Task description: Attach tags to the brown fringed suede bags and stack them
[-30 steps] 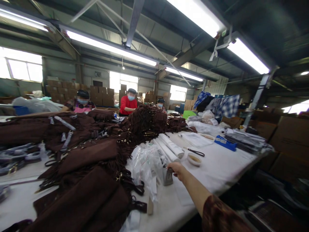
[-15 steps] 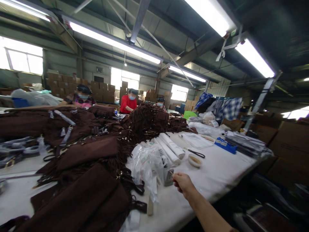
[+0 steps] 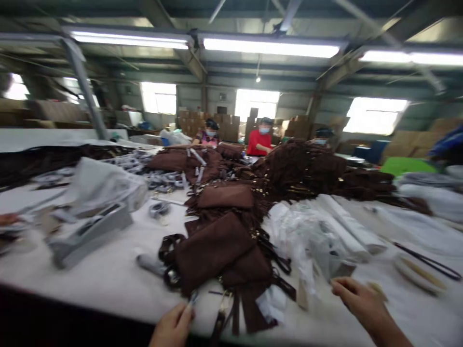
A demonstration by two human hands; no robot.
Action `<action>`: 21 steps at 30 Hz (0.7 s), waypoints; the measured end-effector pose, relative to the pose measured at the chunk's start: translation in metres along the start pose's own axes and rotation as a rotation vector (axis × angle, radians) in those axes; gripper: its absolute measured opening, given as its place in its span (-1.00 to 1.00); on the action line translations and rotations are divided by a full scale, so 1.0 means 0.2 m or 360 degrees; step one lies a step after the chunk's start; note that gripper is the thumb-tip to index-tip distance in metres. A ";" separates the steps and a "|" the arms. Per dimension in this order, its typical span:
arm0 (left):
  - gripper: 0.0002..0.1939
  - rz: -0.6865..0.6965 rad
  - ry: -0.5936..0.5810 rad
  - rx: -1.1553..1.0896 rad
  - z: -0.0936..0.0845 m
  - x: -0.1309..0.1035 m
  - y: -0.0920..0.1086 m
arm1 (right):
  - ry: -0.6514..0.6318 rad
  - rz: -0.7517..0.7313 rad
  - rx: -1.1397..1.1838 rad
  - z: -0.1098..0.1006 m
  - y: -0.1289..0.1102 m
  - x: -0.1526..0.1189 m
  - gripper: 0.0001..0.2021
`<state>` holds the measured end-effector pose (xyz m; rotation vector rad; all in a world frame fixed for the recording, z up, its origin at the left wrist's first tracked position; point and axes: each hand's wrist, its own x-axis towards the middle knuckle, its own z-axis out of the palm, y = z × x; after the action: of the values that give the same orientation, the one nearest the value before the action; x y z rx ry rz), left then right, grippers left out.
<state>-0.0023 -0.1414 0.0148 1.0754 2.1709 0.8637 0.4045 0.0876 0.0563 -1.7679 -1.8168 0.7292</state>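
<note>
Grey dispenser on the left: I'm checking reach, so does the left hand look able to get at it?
Probably yes: bare tabletop lies between the left hand and the grey dispenser. The hand seems to pinch a small blurred item, though.

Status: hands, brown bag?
Left hand pinching small shiny piece at near edge of brown bag. Right hand closed, contents unclear. Clear plastic crowds bag's right.

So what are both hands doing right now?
Left hand: pinching a small shiny thing.
Right hand: fingers closed; too blurry to tell if it's holding anything.
</note>
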 end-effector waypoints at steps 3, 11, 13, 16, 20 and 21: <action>-0.63 -0.0010 0.0051 -0.0126 0.02 -0.02 -0.02 | -0.0445 -0.0261 0.0077 0.17 -0.22 -0.19 -0.67; -0.66 0.0213 0.0249 0.0157 0.01 -0.12 -0.01 | -0.1368 -0.0494 0.0796 0.83 -0.96 -0.60 -0.85; -0.66 0.0236 0.0266 0.0250 0.01 -0.13 -0.02 | -0.1455 -0.0321 0.0794 0.96 -1.03 -0.62 -0.87; -0.65 0.0289 0.0300 0.0368 0.02 -0.14 -0.03 | -0.1482 -0.0137 0.0682 1.07 -1.08 -0.63 -0.88; -0.65 0.0356 0.0351 0.0478 0.05 -0.14 -0.06 | -0.1472 -0.0067 0.0536 1.11 -1.11 -0.62 -0.86; -0.65 0.0364 0.0360 0.0491 0.05 -0.14 -0.07 | -0.1476 -0.0046 0.0511 1.11 -1.11 -0.62 -0.86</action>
<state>0.0126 -0.1677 0.0033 1.4608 2.4610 0.7973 0.0941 -0.0466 0.0470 -1.2531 -2.0603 1.9295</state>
